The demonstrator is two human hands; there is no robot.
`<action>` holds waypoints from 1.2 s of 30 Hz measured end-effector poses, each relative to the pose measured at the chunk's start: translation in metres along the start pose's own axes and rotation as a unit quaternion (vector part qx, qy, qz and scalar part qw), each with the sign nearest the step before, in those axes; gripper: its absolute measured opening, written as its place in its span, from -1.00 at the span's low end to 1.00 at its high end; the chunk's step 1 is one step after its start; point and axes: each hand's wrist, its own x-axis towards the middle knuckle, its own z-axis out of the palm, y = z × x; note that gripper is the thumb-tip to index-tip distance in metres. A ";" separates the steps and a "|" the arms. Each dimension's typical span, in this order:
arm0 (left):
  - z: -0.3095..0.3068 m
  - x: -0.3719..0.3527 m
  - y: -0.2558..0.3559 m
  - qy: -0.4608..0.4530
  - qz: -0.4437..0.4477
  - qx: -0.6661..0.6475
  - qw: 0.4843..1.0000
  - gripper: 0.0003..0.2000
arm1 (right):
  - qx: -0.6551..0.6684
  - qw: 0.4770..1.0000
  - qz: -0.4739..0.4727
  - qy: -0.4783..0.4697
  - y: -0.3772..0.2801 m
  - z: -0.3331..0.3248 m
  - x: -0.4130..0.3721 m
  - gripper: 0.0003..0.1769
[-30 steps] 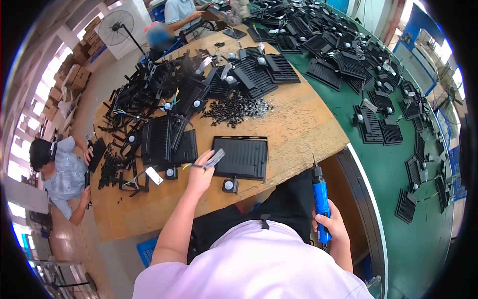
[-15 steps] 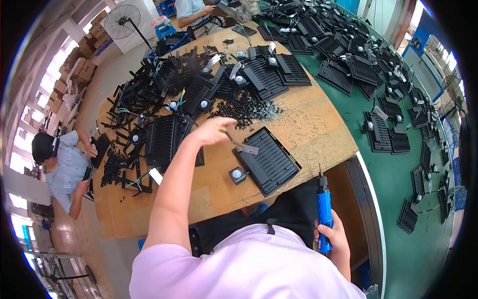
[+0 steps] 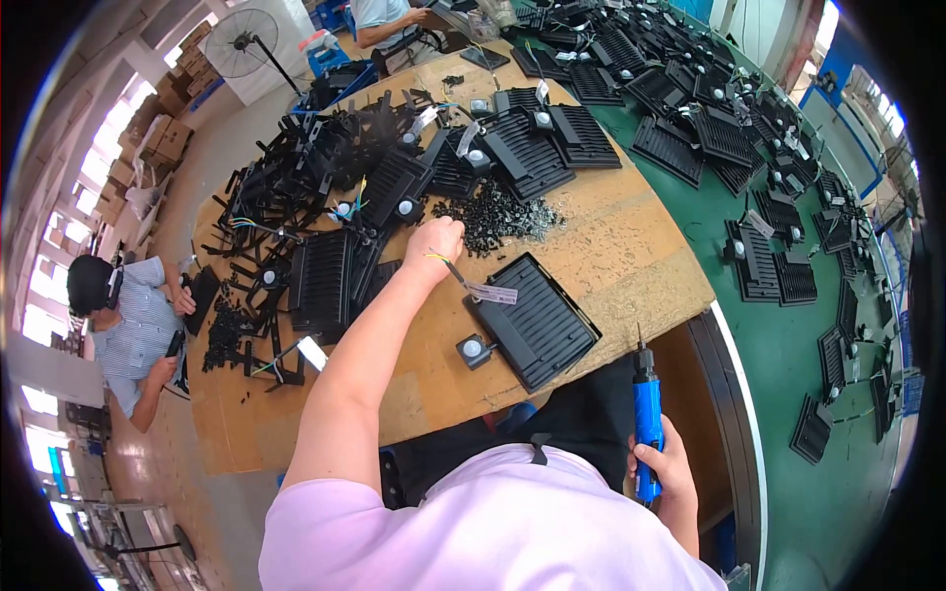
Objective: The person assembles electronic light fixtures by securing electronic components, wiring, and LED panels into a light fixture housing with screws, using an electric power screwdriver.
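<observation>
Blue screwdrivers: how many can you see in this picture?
1: the blue screwdriver in the right hand, near the wooden tabletop. More could be hidden among the heaped black parts.

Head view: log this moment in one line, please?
left hand: at small-parts pile | right hand: holding blue screwdriver | finned panel: on table

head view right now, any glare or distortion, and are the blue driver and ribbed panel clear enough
Head view: strong fisheye bending with black corners; the windows at the left burn out to white; the blue driver in the right hand and the ribbed panel show clear outlines; print on the label is too small to read.
</observation>
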 end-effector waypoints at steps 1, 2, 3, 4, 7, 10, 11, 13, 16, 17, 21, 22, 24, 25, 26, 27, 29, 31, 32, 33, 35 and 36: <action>0.000 0.000 0.000 0.003 0.002 0.008 1.000 -0.89 | -0.004 1.000 0.002 0.000 0.000 0.000 0.000 -0.22; 0.000 0.000 0.000 0.014 -0.010 -0.013 1.000 -0.88 | -0.004 1.000 0.000 0.000 0.000 0.001 0.000 -0.22; -0.001 -0.002 0.000 0.024 -0.022 -0.034 0.999 -0.88 | -0.003 1.000 -0.002 0.000 0.000 0.002 0.000 -0.22; -0.001 -0.003 0.000 0.034 -0.033 -0.055 0.997 -0.87 | -0.003 1.000 -0.003 0.001 0.000 0.003 0.000 -0.22; -0.009 -0.012 0.001 0.062 -0.124 -0.206 0.969 -0.85 | 0.001 1.000 -0.006 -0.003 0.001 0.002 -0.002 -0.19; -0.037 -0.041 0.014 0.118 -0.207 -0.377 0.895 -0.82 | -0.006 1.000 -0.006 -0.004 -0.002 0.001 -0.005 -0.17; -0.038 -0.052 0.009 0.127 -0.226 -0.443 0.858 -0.80 | -0.008 1.000 -0.010 -0.016 -0.003 0.000 -0.006 -0.15; -0.079 -0.084 0.035 0.155 -0.250 -0.540 0.789 -0.85 | -0.011 0.999 -0.012 -0.038 -0.004 -0.003 -0.010 -0.11; -0.114 -0.135 0.070 0.160 -0.193 -0.597 0.762 -0.87 | -0.009 0.996 -0.014 -0.093 -0.013 0.003 -0.015 -0.03; -0.120 -0.145 0.081 0.152 -0.164 -0.622 0.750 -0.87 | -0.021 0.993 0.000 -0.115 -0.018 0.005 -0.016 0.03; -0.115 -0.154 0.115 0.006 -0.133 -0.657 0.742 -0.85 | -0.125 0.966 0.025 -0.226 -0.028 0.014 -0.010 -0.01; -0.107 -0.152 0.119 -0.014 -0.130 -0.661 0.739 -0.85 | -0.163 0.958 0.014 -0.235 -0.025 0.015 -0.009 0.01; -0.095 -0.146 0.124 -0.048 -0.122 -0.665 0.735 -0.85 | -0.237 0.936 -0.014 -0.258 -0.020 0.020 -0.003 0.05; -0.092 -0.144 0.126 -0.065 -0.122 -0.649 0.748 -0.86 | -0.255 0.928 0.011 -0.272 -0.028 0.026 -0.004 0.10; -0.091 -0.142 0.129 -0.078 -0.114 -0.628 0.766 -0.86 | -0.256 0.928 0.007 -0.272 -0.027 0.029 -0.004 0.09; -0.090 -0.140 0.131 -0.091 -0.107 -0.607 0.782 -0.87 | -0.256 0.927 0.004 -0.272 -0.025 0.030 -0.005 0.09; -0.087 -0.137 0.136 -0.104 -0.085 -0.581 0.803 -0.87 | -0.255 0.928 0.008 -0.270 -0.024 0.031 -0.007 0.09; -0.085 -0.135 0.138 -0.101 -0.056 -0.571 0.813 -0.88 | -0.250 0.931 0.007 -0.265 -0.022 0.029 -0.009 0.08; -0.085 -0.134 0.139 -0.102 -0.045 -0.562 0.820 -0.88 | -0.247 0.933 0.007 -0.263 -0.021 0.028 -0.010 0.08; -0.087 -0.132 0.140 -0.102 -0.034 -0.553 0.826 -0.88 | -0.246 0.934 0.005 -0.261 -0.019 0.026 -0.011 0.08; -0.091 -0.129 0.143 -0.105 -0.008 -0.523 0.845 -0.89 | -0.242 0.936 0.001 -0.258 -0.015 0.023 -0.012 0.07; -0.094 -0.127 0.144 -0.109 0.006 -0.503 0.857 -0.89 | -0.234 0.939 0.002 -0.251 -0.014 0.023 -0.013 0.07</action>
